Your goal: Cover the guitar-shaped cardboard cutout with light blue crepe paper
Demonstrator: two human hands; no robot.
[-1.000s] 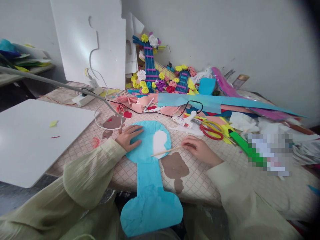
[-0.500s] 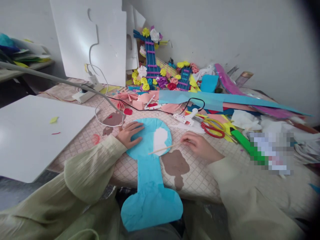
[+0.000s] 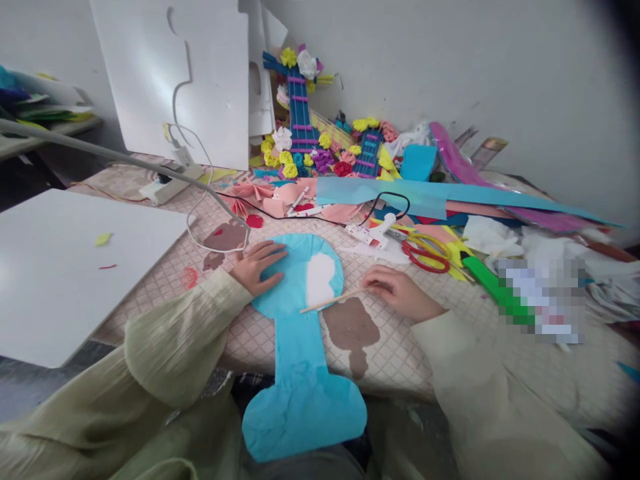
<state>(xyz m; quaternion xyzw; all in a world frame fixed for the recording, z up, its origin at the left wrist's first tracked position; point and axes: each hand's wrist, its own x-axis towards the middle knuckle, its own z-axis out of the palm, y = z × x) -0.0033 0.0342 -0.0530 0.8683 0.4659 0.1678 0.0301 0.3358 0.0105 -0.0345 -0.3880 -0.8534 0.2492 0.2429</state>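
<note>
A flat shape covered in light blue paper [image 3: 300,353] lies before me, its round end on the table and its wide lobed end hanging over the edge towards my lap. A white patch [image 3: 319,279] shows on the right of the round end. My left hand [image 3: 260,267] rests with fingers spread on the left of the round end. Pinched in my right hand [image 3: 397,293] is a thin wooden stick [image 3: 333,301], held to the right of the shape. Its tip lies over the blue paper just below the white patch.
Beyond the shape lie a white glue gun [image 3: 373,233], red and yellow scissors [image 3: 427,253] and a green box cutter [image 3: 493,283]. A white board [image 3: 80,267] is at left, near a power strip [image 3: 167,190]. Paper-flower guitars [image 3: 303,120] lean at the back.
My right hand has lowered the stick slightly, so its tip sits a little lower and further right. My left hand stays on the blue paper, and the view has shifted a bit.
</note>
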